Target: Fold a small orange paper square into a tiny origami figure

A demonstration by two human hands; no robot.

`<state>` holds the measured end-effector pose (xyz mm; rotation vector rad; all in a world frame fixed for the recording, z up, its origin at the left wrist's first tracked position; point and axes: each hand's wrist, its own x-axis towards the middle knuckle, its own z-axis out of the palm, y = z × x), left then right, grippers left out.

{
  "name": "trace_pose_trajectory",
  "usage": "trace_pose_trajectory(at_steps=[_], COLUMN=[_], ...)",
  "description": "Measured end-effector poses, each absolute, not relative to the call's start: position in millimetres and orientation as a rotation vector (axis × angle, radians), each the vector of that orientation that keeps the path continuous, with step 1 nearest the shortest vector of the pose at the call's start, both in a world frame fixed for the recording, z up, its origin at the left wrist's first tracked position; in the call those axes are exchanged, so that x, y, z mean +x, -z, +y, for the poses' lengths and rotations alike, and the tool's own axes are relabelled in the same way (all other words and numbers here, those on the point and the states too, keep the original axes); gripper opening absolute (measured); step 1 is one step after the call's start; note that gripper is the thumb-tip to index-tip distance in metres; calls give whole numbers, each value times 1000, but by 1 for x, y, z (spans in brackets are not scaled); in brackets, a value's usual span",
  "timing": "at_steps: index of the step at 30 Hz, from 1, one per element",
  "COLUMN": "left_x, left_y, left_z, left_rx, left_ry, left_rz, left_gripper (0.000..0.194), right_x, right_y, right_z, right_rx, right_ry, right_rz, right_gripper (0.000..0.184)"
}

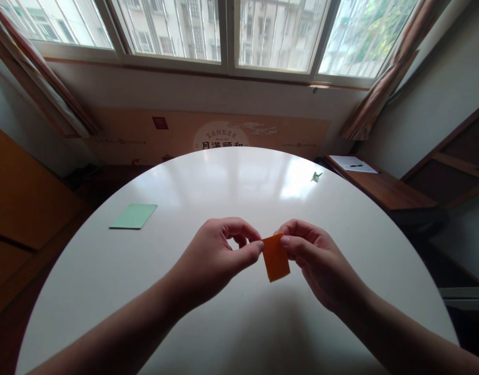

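A small folded orange paper (276, 260) hangs above the round white table (239, 333), held at its top edge. My left hand (216, 255) pinches its upper left corner between thumb and forefinger. My right hand (317, 260) pinches the upper right corner, fingers curled. Both hands float over the middle of the table, close together.
A pale green sheet of paper (133, 215) lies flat at the table's left. A tiny green folded paper figure (316, 176) sits near the far right rim. A wooden side table with a white paper and pen (353, 164) stands at the right; windows behind.
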<state>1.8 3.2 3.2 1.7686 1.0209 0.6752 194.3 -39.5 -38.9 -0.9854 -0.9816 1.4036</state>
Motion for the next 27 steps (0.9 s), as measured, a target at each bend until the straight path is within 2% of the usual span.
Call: trace_pose_trajectory(at_steps=[5, 14, 27], left_x=[1, 2, -1], left_y=[-1, -5, -1], left_z=[5, 4, 6], left_rx=[1765, 1756, 1752], left_ry=[-704, -674, -693], left_rz=[1021, 1019, 1016], left_gripper=[17, 17, 16], right_x=[196, 196, 196], right_y=[38, 40, 37], right_z=[-41, -40, -39], right_rx=[-990, -990, -1009], right_ry=[-1401, -1387, -1433], right_rz=[-1024, -1055, -1062], right_gripper=[21, 15, 30])
